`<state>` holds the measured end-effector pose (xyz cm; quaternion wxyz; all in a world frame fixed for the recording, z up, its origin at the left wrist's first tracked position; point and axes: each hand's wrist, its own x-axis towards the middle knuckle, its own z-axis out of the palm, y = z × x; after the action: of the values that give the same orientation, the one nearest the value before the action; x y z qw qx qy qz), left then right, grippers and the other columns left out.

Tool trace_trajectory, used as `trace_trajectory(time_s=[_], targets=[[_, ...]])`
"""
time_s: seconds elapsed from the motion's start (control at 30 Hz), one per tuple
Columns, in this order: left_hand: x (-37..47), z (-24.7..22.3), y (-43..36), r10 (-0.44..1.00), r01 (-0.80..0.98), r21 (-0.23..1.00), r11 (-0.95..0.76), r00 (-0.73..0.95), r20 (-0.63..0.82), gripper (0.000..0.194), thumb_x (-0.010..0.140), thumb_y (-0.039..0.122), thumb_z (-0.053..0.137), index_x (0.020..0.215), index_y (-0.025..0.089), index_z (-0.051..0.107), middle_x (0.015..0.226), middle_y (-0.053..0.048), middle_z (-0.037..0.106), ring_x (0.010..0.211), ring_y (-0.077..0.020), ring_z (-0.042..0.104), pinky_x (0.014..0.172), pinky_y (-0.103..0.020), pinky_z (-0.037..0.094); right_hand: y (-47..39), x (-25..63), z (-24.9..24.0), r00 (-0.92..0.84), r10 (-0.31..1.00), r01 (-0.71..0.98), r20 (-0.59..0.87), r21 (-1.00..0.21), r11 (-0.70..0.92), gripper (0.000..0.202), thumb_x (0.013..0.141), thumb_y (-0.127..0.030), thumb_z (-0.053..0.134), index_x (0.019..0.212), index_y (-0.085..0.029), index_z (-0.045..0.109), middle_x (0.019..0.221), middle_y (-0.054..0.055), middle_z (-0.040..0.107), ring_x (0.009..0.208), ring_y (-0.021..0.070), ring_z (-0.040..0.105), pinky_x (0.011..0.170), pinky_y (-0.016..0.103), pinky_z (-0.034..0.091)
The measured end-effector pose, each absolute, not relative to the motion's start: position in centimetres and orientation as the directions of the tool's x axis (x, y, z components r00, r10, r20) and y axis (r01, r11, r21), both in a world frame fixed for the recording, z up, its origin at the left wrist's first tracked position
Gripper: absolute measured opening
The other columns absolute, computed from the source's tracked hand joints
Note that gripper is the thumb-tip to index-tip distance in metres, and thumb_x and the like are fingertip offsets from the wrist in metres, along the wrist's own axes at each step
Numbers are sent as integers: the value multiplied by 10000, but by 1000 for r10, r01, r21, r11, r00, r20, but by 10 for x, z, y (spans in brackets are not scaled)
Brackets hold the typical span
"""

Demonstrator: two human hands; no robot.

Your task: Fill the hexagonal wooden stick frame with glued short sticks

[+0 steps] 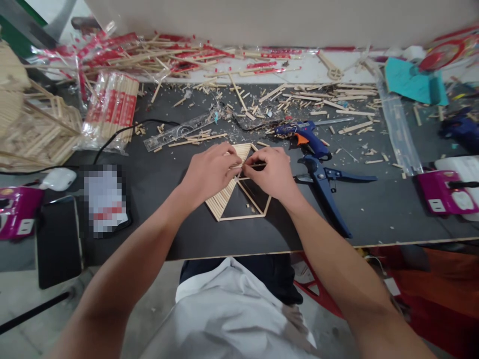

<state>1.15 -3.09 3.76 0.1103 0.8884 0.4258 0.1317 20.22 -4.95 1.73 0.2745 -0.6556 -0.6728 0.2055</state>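
A flat, many-sided frame of wooden sticks (242, 218) lies on the dark tabletop near its front edge. Its left part is filled with sticks laid side by side (220, 202); the sections on the right are open, with spokes meeting in the middle. Over the centre, my right hand (275, 172) pinches a short thin wooden stick (260, 165). My left hand (211, 172) rests over the filled part, its fingertips closed at the stick's left end. The fingers hide much of the stick and the frame's centre.
A blue glue gun (309, 134) and dark-blue cutters (322, 182) lie to the right. Behind are a clear ruler (179, 132), scattered stick scraps (333, 94) and packs of chopsticks (110, 109). Phones (60, 244) lie at left, a purple power socket (447, 192) at right.
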Motion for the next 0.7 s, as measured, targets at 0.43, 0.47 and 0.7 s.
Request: trace_trajectory(time_s=[0.43, 0.47, 0.7], targets=[[16, 39, -34, 641, 660, 32, -751, 715, 280, 233, 989, 108, 522, 984, 176, 744, 921, -96, 721, 977, -268, 624, 746, -368, 498, -50, 205, 24, 13, 982, 694, 188, -708, 126, 31, 771, -254, 742, 746, -244, 727, 936, 43, 770, 1104, 296, 615, 1014, 484, 396], [16, 39, -35, 636, 655, 33, -755, 718, 283, 244, 978, 86, 510, 985, 172, 739, 910, -98, 720, 965, -267, 627, 745, -370, 497, -50, 205, 25, 11, 980, 686, 200, -714, 138, 30, 776, -255, 736, 751, -244, 724, 955, 43, 773, 1113, 291, 615, 1023, 479, 396], [17, 34, -35, 651, 698, 3, -717, 667, 364, 265, 939, 75, 473, 916, 158, 724, 845, -103, 717, 913, -257, 650, 646, -360, 460, -51, 205, 33, -63, 961, 637, 268, -731, 245, 49, 838, -279, 698, 828, -238, 722, 855, 8, 759, 942, 230, 677, 1006, 450, 408]])
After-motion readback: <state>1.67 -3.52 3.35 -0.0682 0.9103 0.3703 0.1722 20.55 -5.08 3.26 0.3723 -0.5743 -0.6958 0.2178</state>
